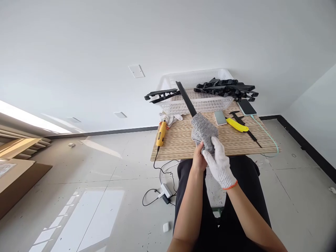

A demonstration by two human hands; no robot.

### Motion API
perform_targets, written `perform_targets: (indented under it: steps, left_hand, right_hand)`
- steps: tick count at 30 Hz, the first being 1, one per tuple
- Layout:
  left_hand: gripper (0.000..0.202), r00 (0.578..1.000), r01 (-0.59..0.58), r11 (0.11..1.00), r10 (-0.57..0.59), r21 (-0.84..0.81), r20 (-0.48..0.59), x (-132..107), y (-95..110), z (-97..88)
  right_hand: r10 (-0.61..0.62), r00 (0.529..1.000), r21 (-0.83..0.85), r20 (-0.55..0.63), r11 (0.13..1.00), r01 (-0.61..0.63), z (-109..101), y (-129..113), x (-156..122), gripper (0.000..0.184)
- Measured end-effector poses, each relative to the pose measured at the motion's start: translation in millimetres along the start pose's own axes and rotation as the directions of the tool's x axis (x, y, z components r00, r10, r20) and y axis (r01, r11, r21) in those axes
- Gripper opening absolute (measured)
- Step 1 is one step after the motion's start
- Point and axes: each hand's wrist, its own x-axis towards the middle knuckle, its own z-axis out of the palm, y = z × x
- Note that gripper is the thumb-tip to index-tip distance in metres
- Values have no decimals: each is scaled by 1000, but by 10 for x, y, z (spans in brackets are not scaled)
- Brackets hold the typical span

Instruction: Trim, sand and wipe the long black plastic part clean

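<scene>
My left hand (198, 160) is bare at the wrist, and its fingers are inside a grey knitted glove (203, 131) held over the table's front edge. My right hand (220, 164) wears a white knitted glove with an orange cuff and grips the grey glove's cuff. A long black plastic strip (185, 98) runs from the tip of the grey glove up to the basket. I cannot tell whether the gloved fingers hold it.
On the small striped wooden table (181, 148) are a white mesh basket (199, 77) with black plastic parts (225, 87), a yellow rotary tool (161, 134), a phone (219, 118), a yellow utility knife (237, 125) and a second phone (246, 106) on a cable. A power strip (166, 191) lies on the floor.
</scene>
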Motion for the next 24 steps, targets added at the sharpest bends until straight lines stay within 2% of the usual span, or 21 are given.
perform_targets:
  steps: [2, 4, 7, 12, 15, 19, 21, 24]
  left_hand:
    - [40, 999, -39, 996, 38, 76, 19, 4, -18, -2]
    - [41, 997, -71, 989, 71, 129, 9, -1, -20, 13]
    - [39, 996, -86, 980, 90, 178, -15, -10, -11, 45]
    - [34, 992, -102, 961, 116, 258, -42, -15, -38, 41]
    - [36, 989, -113, 945, 138, 307, -59, -31, -77, 20]
    - [46, 985, -155, 916, 170, 371, -10, -71, -110, 21]
    - [51, 983, -167, 906, 182, 389, -1, -92, -114, 27]
    - [57, 983, -165, 901, 185, 400, -13, -116, -116, 28]
  right_hand:
    - [92, 996, 53, -13, 994, -91, -39, 36, 74, 78]
    - [151, 988, 89, 24, 984, -152, -65, 91, 132, 81]
    - [140, 989, 147, 57, 978, -147, -71, 212, 169, 75]
    - [135, 991, 204, 10, 970, -134, -56, 388, 162, 60]
    - [161, 986, 180, -51, 972, -149, -67, 423, 155, 56]
    - [215, 971, 73, -106, 975, -209, -85, 442, 120, 57]
    - [232, 969, 44, -81, 972, -229, -91, 460, 96, 54]
    - [198, 980, 77, 6, 977, -198, -94, 507, 69, 51]
